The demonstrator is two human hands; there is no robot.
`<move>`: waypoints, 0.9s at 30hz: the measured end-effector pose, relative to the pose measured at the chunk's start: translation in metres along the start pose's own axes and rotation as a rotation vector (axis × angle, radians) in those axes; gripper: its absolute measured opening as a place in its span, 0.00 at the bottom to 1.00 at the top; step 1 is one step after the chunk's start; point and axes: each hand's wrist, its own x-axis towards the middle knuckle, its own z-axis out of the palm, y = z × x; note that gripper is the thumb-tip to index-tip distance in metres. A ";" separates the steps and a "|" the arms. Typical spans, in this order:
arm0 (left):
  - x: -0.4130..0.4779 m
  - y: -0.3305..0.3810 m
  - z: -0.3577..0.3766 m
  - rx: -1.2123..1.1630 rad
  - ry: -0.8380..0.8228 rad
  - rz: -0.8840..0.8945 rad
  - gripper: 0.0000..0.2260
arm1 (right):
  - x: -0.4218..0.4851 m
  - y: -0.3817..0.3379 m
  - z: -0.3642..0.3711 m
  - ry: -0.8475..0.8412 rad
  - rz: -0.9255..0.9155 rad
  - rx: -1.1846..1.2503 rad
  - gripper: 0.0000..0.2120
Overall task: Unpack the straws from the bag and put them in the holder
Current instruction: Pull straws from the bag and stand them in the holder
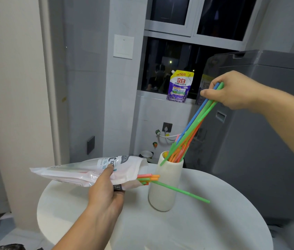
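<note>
My left hand [104, 192] grips a white plastic straw bag [81, 171], held level above the table with its open mouth pointing right. Several orange and green straw ends [148, 178] poke out of the bag, and one long green straw [180, 191] sticks far out in front of the holder. The white cylindrical holder [164, 188] stands upright on the table with several coloured straws leaning in it. My right hand [232, 90] is raised to the upper right, pinching the top ends of a blue and green straw bunch [199, 117] whose lower ends reach into the holder.
A round white table [187, 230] carries the holder. A grey washing machine [261, 141] stands close behind on the right. A purple detergent pouch [180, 86] sits on the window ledge. A wall and door frame are at the left.
</note>
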 end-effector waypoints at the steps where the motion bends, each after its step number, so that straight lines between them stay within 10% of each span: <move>1: 0.000 0.000 0.000 -0.004 -0.002 -0.001 0.17 | 0.001 0.000 0.000 0.000 -0.003 0.010 0.14; 27: 0.001 -0.002 -0.001 -0.008 -0.005 -0.005 0.16 | 0.003 0.030 0.112 -0.255 0.084 0.134 0.16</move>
